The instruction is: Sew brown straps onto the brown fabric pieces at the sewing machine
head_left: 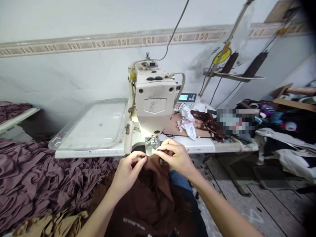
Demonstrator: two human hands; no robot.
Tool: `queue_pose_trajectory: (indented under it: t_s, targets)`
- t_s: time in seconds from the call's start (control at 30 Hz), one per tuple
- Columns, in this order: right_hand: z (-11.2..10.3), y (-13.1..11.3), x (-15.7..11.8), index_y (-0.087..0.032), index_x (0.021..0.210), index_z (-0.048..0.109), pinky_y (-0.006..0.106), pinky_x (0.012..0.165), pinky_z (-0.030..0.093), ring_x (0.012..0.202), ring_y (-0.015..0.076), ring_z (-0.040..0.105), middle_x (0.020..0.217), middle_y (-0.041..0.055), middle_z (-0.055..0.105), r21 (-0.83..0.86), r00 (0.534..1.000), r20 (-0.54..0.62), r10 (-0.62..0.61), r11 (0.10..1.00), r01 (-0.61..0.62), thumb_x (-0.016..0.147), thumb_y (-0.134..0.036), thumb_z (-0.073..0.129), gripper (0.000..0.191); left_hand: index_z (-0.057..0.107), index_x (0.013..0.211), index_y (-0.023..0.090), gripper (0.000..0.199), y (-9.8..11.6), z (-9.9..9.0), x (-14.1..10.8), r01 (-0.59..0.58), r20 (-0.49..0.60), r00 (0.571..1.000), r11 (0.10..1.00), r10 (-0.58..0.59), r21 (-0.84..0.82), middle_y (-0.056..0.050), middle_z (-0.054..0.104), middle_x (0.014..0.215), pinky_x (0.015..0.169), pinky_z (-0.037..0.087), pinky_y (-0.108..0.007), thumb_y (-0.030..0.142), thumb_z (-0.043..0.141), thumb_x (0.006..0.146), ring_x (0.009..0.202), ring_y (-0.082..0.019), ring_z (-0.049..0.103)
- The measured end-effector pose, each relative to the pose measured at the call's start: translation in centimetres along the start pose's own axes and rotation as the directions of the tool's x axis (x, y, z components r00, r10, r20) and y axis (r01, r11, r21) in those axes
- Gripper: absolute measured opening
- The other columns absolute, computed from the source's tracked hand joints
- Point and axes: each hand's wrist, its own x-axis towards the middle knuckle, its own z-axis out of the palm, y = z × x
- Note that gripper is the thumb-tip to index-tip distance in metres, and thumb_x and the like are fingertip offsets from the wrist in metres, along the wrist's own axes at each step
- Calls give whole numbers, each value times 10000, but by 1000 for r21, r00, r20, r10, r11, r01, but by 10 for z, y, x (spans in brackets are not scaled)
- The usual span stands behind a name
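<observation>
Dark brown fabric (150, 187) is draped over my lap and rises to the front edge of the sewing machine (154, 102). My left hand (129, 169) pinches the fabric's upper edge between thumb and fingers. Just right of it, my right hand (175, 156) grips the same edge, thumb and fingers pressed together near the metal needle plate (149, 148). Both hands are close below the needle area, with the fabric stretched a little between them. Whether the cloth lies under the presser foot I cannot tell.
Left stands a clear plastic cover (93, 123) on the white table (91, 153). Heaped mauve fabric (49, 184) and tan cloth (54, 223) lie at lower left. A control panel (185, 98), white scraps (189, 123) and a thread stand (237, 76) with dark spools are to the right.
</observation>
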Motion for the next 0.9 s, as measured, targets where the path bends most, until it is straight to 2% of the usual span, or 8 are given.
queue_pose_trajectory:
  t_s: [0.07, 0.13, 0.23, 0.4, 0.5, 0.6, 0.77, 0.9]
  targets:
    - [6, 4, 3, -207, 888, 835, 278, 525, 405, 634, 147, 578, 855, 36, 666, -9, 997, -68, -30, 1000, 30, 961, -298, 793, 123, 768, 1065, 197, 159, 0, 2, 3, -187, -151, 957, 924, 248, 334, -77, 805, 1020, 837, 581, -349, 255, 620, 1059, 938, -245, 756]
    - [10, 8, 5, -203, 897, 819, 276, 528, 422, 625, 139, 575, 863, 29, 660, -23, 992, -107, -63, 998, 61, 964, -245, 778, 89, 760, 1187, 176, 190, 3, 10, 0, -319, -210, 823, 736, 528, 597, -128, 793, 1160, 965, 593, -431, 159, 644, 1037, 1098, -293, 745]
    - [10, 12, 7, -205, 911, 808, 279, 560, 463, 638, 141, 588, 867, 24, 656, -59, 985, -115, -129, 991, 123, 974, -205, 763, 77, 674, 1387, 102, 377, 9, 31, -10, -475, -53, 694, 512, 718, 715, -177, 761, 1289, 1091, 587, -459, 79, 666, 1011, 1279, -309, 692]
    - [-4, 12, 5, -214, 1027, 821, 301, 688, 552, 777, 181, 667, 926, 54, 679, -140, 955, 56, -293, 944, 298, 1060, -216, 660, 165, 661, 1380, 13, 369, 8, 60, -16, -456, 46, 711, 411, 702, 789, -214, 736, 1356, 1117, 598, -481, 44, 617, 1014, 1318, -329, 680]
    - [-13, 10, -3, -216, 1217, 797, 336, 793, 596, 894, 204, 698, 1104, 103, 708, -198, 926, 186, -330, 910, 364, 1101, -249, 599, 231, 697, 1319, 27, 333, 3, 63, -15, -450, -3, 698, 442, 716, 776, -211, 750, 1306, 1108, 602, -489, 31, 633, 992, 1291, -334, 690]
    - [-16, 10, -14, -236, 1366, 744, 402, 915, 607, 1030, 243, 696, 1299, 145, 690, -251, 928, 177, -329, 896, 366, 1109, -288, 591, 304, 717, 1271, 55, 291, 2, 57, -13, -473, -55, 687, 504, 724, 723, -216, 746, 1303, 1091, 605, -479, 55, 660, 986, 1284, -327, 685]
    - [-3, 20, -34, -314, 1485, 677, 433, 1072, 572, 1322, 281, 626, 1565, 120, 568, -167, 978, 105, -181, 966, 197, 1128, -337, 538, 384, 684, 1354, 95, 327, 6, 50, -10, -502, -12, 733, 553, 680, 665, -169, 753, 1350, 1094, 588, -465, 138, 632, 1033, 1283, -298, 679]
    - [18, 33, -53, -330, 1488, 666, 477, 1254, 426, 1447, 282, 561, 1612, 80, 561, 86, 995, -55, 80, 993, -75, 1129, -467, 521, 411, 681, 1368, 86, 344, 6, 54, -9, -470, -37, 731, 541, 682, 697, -160, 766, 1326, 1101, 566, -464, 129, 646, 1028, 1265, -302, 682]
